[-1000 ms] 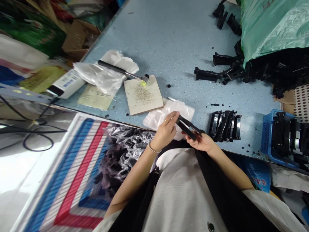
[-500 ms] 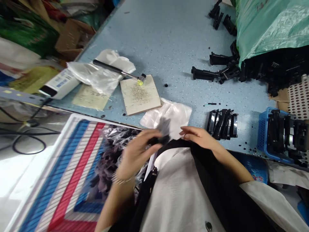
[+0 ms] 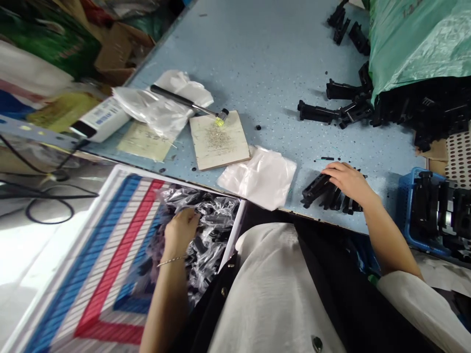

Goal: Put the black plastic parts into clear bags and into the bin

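My left hand (image 3: 181, 229) is over the heap of plastic-wrapped dark parts (image 3: 209, 235) at the lower left, its fingers curled together; whether anything is between them is too small to tell. On the right, my right hand (image 3: 348, 181) has its fingers on a black part (image 3: 315, 190) at the left side of a small row of black parts (image 3: 334, 198), and that part lies at a slant. Between my hands, flat clear plastic bags (image 3: 263, 177) rest at the table's front edge.
A screwdriver-like tool (image 3: 184, 101) lies across a plastic bag and a wooden block (image 3: 220, 141). Loose black parts (image 3: 318, 113) spill from a green bag (image 3: 419, 44). A blue basket (image 3: 404, 206) holds more black parts. The striped, white-rimmed bin (image 3: 119, 169) is below the table.
My left hand has moved down and left from the bags to the wrapped heap, and the dark item is no longer visible in it. My right hand has moved right onto the row of black parts.
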A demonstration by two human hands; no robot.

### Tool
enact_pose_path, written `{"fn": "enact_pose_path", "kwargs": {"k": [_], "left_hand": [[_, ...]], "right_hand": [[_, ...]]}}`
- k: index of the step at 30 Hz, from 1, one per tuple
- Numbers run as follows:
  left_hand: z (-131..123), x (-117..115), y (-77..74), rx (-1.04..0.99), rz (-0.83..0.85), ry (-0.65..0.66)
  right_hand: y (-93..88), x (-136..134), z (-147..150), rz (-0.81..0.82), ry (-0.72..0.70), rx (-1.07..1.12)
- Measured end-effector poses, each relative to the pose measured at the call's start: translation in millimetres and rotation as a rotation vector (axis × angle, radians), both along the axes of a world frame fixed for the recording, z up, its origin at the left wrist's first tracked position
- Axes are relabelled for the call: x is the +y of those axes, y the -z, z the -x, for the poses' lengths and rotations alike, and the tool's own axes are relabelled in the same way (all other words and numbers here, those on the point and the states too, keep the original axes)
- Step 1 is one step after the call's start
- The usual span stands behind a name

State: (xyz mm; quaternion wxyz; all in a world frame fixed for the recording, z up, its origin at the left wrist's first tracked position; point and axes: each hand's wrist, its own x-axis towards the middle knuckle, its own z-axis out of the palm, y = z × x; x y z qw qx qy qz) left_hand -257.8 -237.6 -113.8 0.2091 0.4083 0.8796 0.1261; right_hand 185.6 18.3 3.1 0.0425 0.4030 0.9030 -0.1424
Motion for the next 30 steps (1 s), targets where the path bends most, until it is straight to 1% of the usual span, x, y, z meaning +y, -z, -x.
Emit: {"fn": "enact_pose_path", "kwargs": {"k": [1,2,3,4,5,6,7,8,9,11,14,16,19,21,23,24,25,27,29,30], "left_hand": [[-21,15,-11.8,0.009,-0.149,0.006],[-46,32,-23.2,-0.006,-0.281,0.062],[-72,51,-32.8,-0.043,-0.398,0.162],[-99,70,-39.3,-0.097,-0.489,0.299],[-124,88,-42.6,-0.133,-0.549,0.427],[-146,105,-42.6,-0.121,-0.574,0.514],[-164,119,-40.0,-0.089,-0.566,0.561],[-176,131,-35.9,-0.070,-0.544,0.587],[-183,139,-31.2,-0.064,-0.517,0.587],[-183,149,-23.5,-0.140,-0.475,0.549],[-164,152,-21.2,-0.373,-0.456,0.472],[-155,153,-24.6,-0.484,-0.447,0.406],[-153,154,-31.5,-0.564,-0.427,0.285],[-154,153,-36.9,-0.623,-0.412,0.237],[-152,149,-44.3,-0.637,-0.428,0.228],[-150,146,-48.7,-0.599,-0.459,0.250],[-148,143,-53.3,-0.524,-0.497,0.305],[-142,136,-61.4,-0.296,-0.537,0.485],[-137,132,-64.7,-0.085,-0.492,0.648],[-136,133,-63.9,-0.029,-0.458,0.683]], "right_hand": [[-1.2,-1,1,0.035,0.043,0.084],[-0.6,-2,4,0.080,0.093,0.177],[1.8,-4,8,0.143,0.145,0.273],[5.9,-7,14,0.223,0.204,0.367],[11.2,-10,20,0.315,0.265,0.458],[17.2,-14,27,0.414,0.323,0.543],[23.2,-19,32,0.506,0.378,0.624],[28.6,-23,37,0.587,0.430,0.701],[33.1,-27,41,0.653,0.479,0.775],[37.9,-34,45,0.758,0.567,0.901],[36.4,-42,49,0.911,0.645,1.025],[33.6,-46,58,0.991,0.660,1.070],[35.3,-50,79,1.108,0.674,1.147],[43.4,-50,95,1.187,0.670,1.220],[55.7,-48,108,1.203,0.680,1.273],[61.9,-46,113,1.186,0.696,1.279],[67.2,-45,115,1.154,0.720,1.278],[72.7,-44,113,1.092,0.765,1.261],[69.6,-47,101,1.095,0.765,1.261],[65.5,-52,92,1.135,0.744,1.266]]}}
